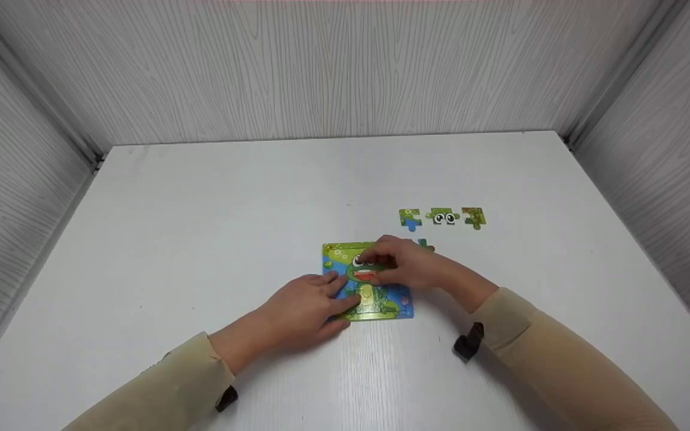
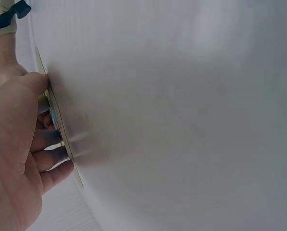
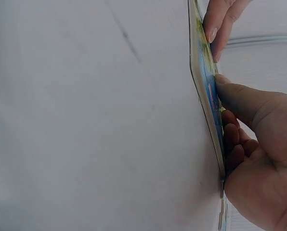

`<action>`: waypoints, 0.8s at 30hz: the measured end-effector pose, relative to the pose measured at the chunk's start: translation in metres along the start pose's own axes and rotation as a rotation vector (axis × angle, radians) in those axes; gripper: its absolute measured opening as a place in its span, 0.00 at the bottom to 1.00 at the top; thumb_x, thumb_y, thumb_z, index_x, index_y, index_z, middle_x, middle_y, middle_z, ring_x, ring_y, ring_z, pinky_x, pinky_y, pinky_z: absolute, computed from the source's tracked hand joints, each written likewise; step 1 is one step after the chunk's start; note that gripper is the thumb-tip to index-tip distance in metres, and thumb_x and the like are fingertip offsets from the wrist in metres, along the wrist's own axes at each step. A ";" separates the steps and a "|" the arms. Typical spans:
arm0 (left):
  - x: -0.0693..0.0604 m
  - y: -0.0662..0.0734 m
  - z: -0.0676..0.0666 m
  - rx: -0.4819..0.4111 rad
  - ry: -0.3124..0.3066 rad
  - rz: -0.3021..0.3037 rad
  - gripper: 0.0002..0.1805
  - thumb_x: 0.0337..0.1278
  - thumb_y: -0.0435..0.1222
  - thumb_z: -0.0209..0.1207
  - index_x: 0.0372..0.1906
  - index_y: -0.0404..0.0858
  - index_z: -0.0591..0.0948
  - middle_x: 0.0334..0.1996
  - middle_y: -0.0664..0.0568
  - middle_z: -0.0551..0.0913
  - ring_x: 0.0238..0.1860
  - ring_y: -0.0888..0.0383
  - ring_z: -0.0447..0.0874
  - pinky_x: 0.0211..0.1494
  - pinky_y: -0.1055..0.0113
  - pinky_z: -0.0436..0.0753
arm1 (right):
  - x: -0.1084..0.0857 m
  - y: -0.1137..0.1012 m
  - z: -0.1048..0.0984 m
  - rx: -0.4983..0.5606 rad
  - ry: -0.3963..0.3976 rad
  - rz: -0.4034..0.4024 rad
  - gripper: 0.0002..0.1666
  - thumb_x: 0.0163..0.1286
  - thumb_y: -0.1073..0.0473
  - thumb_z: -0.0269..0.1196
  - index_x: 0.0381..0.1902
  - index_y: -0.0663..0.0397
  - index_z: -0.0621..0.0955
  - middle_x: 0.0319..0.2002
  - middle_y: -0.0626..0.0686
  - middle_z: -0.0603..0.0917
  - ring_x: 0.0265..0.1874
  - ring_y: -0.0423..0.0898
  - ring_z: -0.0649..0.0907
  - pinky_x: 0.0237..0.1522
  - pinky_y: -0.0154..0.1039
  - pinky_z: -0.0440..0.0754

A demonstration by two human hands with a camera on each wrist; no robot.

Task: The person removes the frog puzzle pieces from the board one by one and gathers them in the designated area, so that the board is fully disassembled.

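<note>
A frog jigsaw board (image 1: 403,311) lies on the white table, its printed frog face partly covered by both hands. My left hand (image 1: 306,305) rests on the board's left side with fingers spread and fairly straight. In the left wrist view, the left thumb (image 2: 35,83) touches the board's near edge. Over the upper right of the board, my right hand (image 1: 411,263) bends its fingers and thumb around a puzzle piece (image 1: 364,275) showing the frog's red mouth. The right thumb (image 3: 244,98) meets the board's surface in the right wrist view.
Behind the board to the right lie three loose puzzle pieces in a row: a green-blue one (image 1: 409,218), one with eyes (image 1: 442,216) and a brownish-green one (image 1: 474,218). Another piece (image 1: 426,244) is partly hidden by the right hand. Wood-grain panels (image 1: 321,72) enclose the table.
</note>
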State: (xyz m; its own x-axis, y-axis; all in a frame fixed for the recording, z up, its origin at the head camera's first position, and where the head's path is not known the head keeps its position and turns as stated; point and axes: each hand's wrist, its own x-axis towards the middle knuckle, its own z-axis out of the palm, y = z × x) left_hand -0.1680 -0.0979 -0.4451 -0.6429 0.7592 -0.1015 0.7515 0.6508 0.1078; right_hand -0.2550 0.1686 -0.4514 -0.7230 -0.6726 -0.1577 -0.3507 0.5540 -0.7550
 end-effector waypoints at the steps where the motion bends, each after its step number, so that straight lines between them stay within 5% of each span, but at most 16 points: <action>1: 0.000 0.000 0.000 0.005 0.002 0.002 0.28 0.81 0.55 0.51 0.76 0.50 0.77 0.76 0.42 0.71 0.78 0.44 0.67 0.75 0.47 0.73 | 0.000 0.000 0.000 0.001 0.000 0.000 0.22 0.74 0.54 0.72 0.64 0.44 0.85 0.53 0.47 0.81 0.49 0.47 0.77 0.56 0.43 0.78; 24: 0.001 0.003 -0.003 0.003 0.019 0.010 0.27 0.81 0.53 0.51 0.75 0.48 0.79 0.74 0.39 0.74 0.76 0.41 0.70 0.74 0.47 0.75 | 0.003 0.003 -0.002 0.037 -0.024 -0.006 0.23 0.72 0.59 0.73 0.62 0.44 0.80 0.51 0.48 0.80 0.49 0.48 0.77 0.55 0.44 0.77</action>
State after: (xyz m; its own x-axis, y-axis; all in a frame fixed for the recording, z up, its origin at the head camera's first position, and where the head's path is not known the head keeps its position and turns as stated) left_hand -0.1671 -0.0955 -0.4423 -0.6378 0.7658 -0.0816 0.7584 0.6430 0.1062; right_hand -0.2588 0.1694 -0.4529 -0.7064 -0.6876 -0.1683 -0.3325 0.5322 -0.7786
